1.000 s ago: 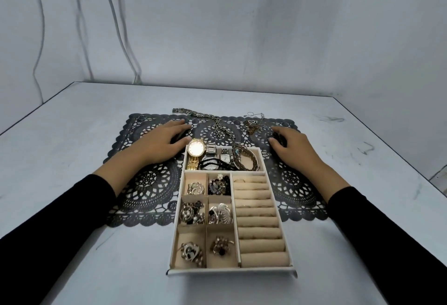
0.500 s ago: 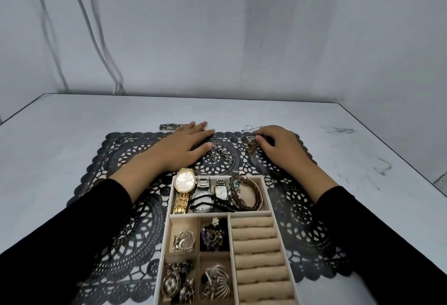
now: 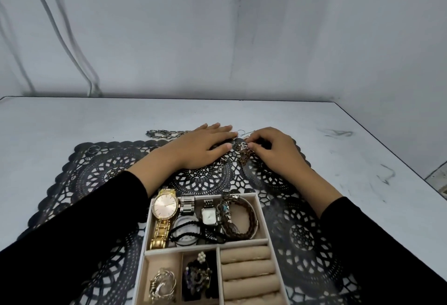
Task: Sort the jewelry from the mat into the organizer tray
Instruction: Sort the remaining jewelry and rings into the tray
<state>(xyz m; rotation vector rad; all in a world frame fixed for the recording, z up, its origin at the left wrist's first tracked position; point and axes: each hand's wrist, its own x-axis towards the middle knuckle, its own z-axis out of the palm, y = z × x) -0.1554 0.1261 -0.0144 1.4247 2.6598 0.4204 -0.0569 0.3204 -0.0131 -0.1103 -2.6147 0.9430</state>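
A black lace mat (image 3: 101, 174) lies on the grey table. The beige organizer tray (image 3: 262, 216) sits on its near part, with watches and bracelets in the far compartment, brooches in small cells and ring rolls at right. My left hand (image 3: 198, 150) rests flat on the mat's far edge, fingers straight, over a chain necklace (image 3: 164, 133). My right hand (image 3: 273, 150) has its fingers curled and pinches a bronze pendant necklace (image 3: 244, 153) lying on the mat. A small ring (image 3: 93, 149) lies at the mat's far left corner.
The table (image 3: 362, 159) ends at a grey wall behind and at an edge on the right. Cables (image 3: 79, 63) hang down the wall at the left. Black sleeves cover both forearms.
Both hands have moved from beside the tray to the mat's far edge. The right hand's fingers have curled onto the pendant necklace. The view has tilted up, so the tray sits lower.
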